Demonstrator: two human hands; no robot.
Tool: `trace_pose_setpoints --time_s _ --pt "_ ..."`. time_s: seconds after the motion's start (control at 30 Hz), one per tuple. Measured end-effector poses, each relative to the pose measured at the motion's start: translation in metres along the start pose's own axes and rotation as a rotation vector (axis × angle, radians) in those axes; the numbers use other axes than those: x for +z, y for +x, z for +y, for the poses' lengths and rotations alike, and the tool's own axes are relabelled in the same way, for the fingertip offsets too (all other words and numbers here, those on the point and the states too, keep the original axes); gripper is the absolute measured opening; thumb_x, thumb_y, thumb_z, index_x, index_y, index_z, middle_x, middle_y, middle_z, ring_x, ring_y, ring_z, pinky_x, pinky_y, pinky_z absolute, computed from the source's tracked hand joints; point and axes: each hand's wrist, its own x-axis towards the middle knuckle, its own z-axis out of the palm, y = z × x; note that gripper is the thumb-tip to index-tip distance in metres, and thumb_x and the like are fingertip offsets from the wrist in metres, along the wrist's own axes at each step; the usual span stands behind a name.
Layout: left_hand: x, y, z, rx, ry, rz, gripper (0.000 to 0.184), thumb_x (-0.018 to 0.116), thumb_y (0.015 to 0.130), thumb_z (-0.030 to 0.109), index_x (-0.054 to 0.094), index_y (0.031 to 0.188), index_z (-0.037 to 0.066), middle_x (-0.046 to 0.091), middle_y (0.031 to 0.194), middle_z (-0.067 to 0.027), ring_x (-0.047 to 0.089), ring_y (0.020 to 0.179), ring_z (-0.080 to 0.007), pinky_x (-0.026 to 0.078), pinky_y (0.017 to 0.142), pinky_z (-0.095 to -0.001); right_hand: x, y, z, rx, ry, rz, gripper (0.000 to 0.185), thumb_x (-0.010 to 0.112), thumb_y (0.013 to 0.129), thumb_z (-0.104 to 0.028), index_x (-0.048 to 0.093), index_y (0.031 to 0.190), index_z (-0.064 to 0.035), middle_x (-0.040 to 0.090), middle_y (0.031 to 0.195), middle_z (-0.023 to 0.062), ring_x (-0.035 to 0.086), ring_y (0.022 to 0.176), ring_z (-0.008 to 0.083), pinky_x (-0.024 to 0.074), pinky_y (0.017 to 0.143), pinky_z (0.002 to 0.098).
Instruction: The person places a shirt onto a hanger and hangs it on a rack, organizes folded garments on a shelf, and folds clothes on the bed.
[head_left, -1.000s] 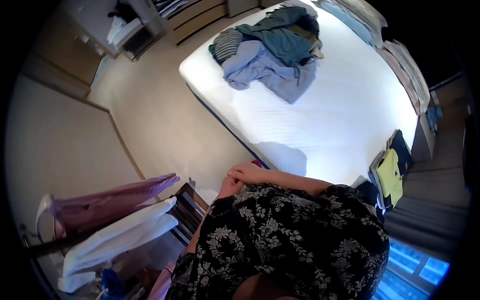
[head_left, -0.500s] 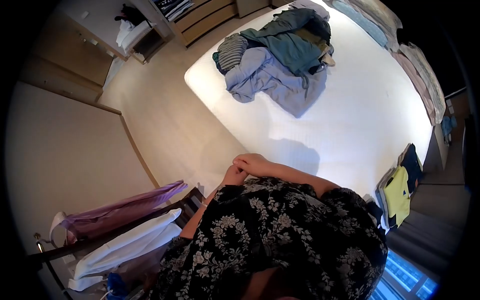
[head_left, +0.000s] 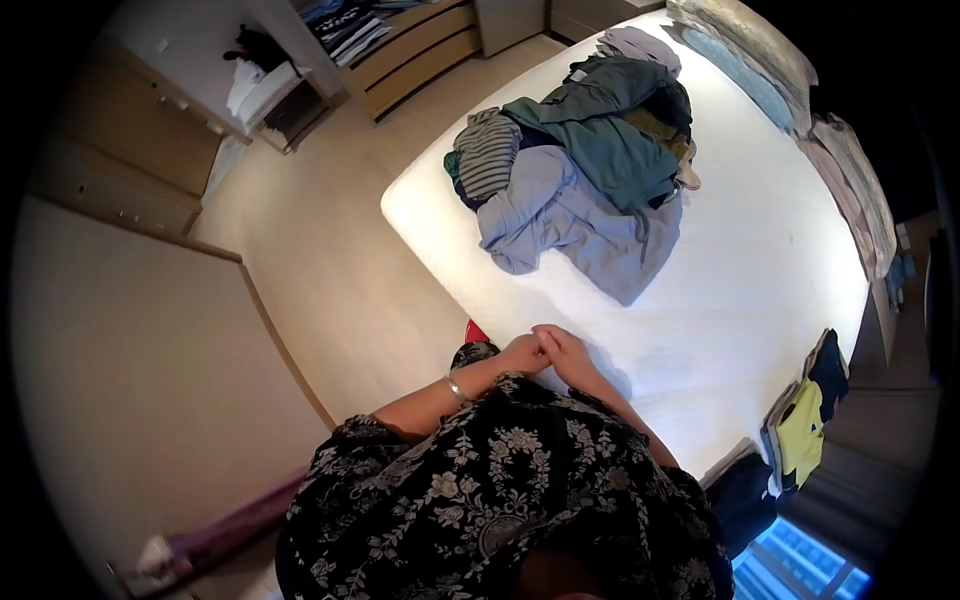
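Observation:
My left hand (head_left: pixel 522 355), with a bracelet on its wrist, and my right hand (head_left: pixel 565 352) are clasped together in front of my waist, fingers closed, with no object visible in either. Beyond them on the white mattress (head_left: pixel 740 270) lies a loose heap of clothes. It includes a grey-blue garment (head_left: pixel 600 240) nearest me, a dark green one (head_left: pixel 620 150) and a striped one (head_left: pixel 488 155) at the left. Neither hand touches the heap.
Folded clothes, among them a yellow one (head_left: pixel 802 435), are stacked at the mattress's right edge beside a dark pile (head_left: pixel 742 500). Pillows (head_left: pixel 750 75) line the far right side. A drawer unit (head_left: pixel 420 60) stands at the back. Something red (head_left: pixel 474 332) shows near my foot.
My clasped hands have moved right, over the mattress edge. The clothes heap sits lower and further right in view, and the hanging clothes at lower left are mostly out of view.

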Motion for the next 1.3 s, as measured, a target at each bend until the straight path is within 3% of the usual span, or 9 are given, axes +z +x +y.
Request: trace_pose_setpoints --time_s 0.27,0.33,0.47,0.77,0.93,1.03,1.17,1.23,1.3 --pt "-0.106 0.056 0.046 0.448 0.316 0.321 0.024 0.061 0.077 0.018 0.061 0.098 0.007 0.059 0.104 -0.0157 0.054 0.101 -0.0331 0.043 0.086 -0.0390 -0.001 0.003 -0.037 -0.063 0.080 0.366 0.049 0.058 0.087 -0.024 0.042 0.128 -0.0016 0.058 0.112 0.0178 0.060 0.093 0.0235 0.0477 0.079 0.0329" --pt "-0.122 0.072 0.052 0.348 0.630 0.630 0.035 0.062 0.075 0.019 0.058 0.109 0.010 0.047 0.125 -0.0171 0.043 0.115 -0.0373 0.038 0.093 -0.0448 0.002 -0.023 -0.062 -0.133 -0.117 0.320 0.044 0.059 0.085 -0.023 0.048 0.122 -0.0016 0.057 0.113 0.0186 0.058 0.098 0.0295 0.0459 0.084 0.0357" --pt "-0.135 0.095 0.054 0.106 0.926 0.607 0.063 0.061 0.075 0.023 0.039 0.134 0.016 0.025 0.143 -0.0168 0.026 0.126 -0.0433 0.025 0.098 -0.0584 -0.004 -0.083 -0.099 -0.226 -0.420 0.142 0.040 0.060 0.083 -0.028 0.055 0.114 -0.0036 0.058 0.112 0.0177 0.052 0.108 0.0340 0.0404 0.093 0.0390" --pt "-0.200 0.126 -0.024 0.020 0.640 0.491 0.062 0.058 0.077 0.012 0.037 0.134 0.017 0.034 0.136 -0.0114 0.042 0.114 -0.0332 0.040 0.095 -0.0377 0.042 -0.056 -0.053 0.296 -0.669 -0.313 0.036 0.051 0.086 -0.017 0.051 0.121 -0.0100 0.059 0.111 0.0136 0.056 0.102 0.0315 0.0459 0.087 0.0405" --pt "-0.233 0.143 -0.021 0.074 0.235 0.755 0.029 0.051 0.081 0.007 0.060 0.108 0.009 0.063 0.093 -0.0203 0.059 0.086 -0.0369 0.047 0.080 -0.0417 0.046 -0.028 -0.050 0.022 -0.717 -0.204 0.037 0.056 0.085 -0.024 0.053 0.117 -0.0067 0.060 0.106 0.0165 0.056 0.096 0.0326 0.0458 0.083 0.0403" --pt "-0.256 0.127 0.023 0.210 0.060 0.865 0.028 0.057 0.082 0.010 0.059 0.110 0.008 0.064 0.091 -0.0183 0.062 0.085 -0.0304 0.049 0.076 -0.0368 0.045 -0.015 -0.079 -0.003 -0.665 -0.111 0.038 0.058 0.084 -0.029 0.056 0.114 -0.0043 0.060 0.105 0.0165 0.056 0.098 0.0326 0.0446 0.085 0.0408" --pt "-0.252 0.056 0.135 0.109 -0.312 0.634 0.027 0.056 0.086 0.010 0.057 0.113 0.006 0.065 0.091 -0.0090 0.062 0.083 -0.0178 0.048 0.073 -0.0291 0.024 -0.004 -0.080 0.004 0.001 0.078 0.044 0.054 0.088 -0.032 0.050 0.122 -0.0042 0.059 0.111 0.0124 0.054 0.105 0.0261 0.0414 0.093 0.0382" --pt "-0.217 0.029 0.154 0.540 -0.466 0.599 0.029 0.055 0.086 0.006 0.056 0.115 0.005 0.062 0.100 -0.0094 0.056 0.094 -0.0114 0.045 0.082 -0.0256 0.008 -0.001 -0.093 0.162 0.680 0.132 0.058 0.050 0.089 -0.046 0.038 0.132 -0.0085 0.050 0.123 0.0130 0.047 0.114 0.0263 0.0381 0.096 0.0460" --pt "-0.180 0.002 0.162 0.500 -0.668 0.340 0.033 0.053 0.086 0.004 0.053 0.119 0.004 0.058 0.113 -0.0082 0.052 0.103 -0.0124 0.042 0.089 -0.0259 -0.015 -0.009 -0.100 0.074 1.531 0.027 0.074 0.044 0.085 -0.060 0.026 0.138 -0.0126 0.041 0.131 0.0153 0.042 0.119 0.0304 0.0344 0.096 0.0554"
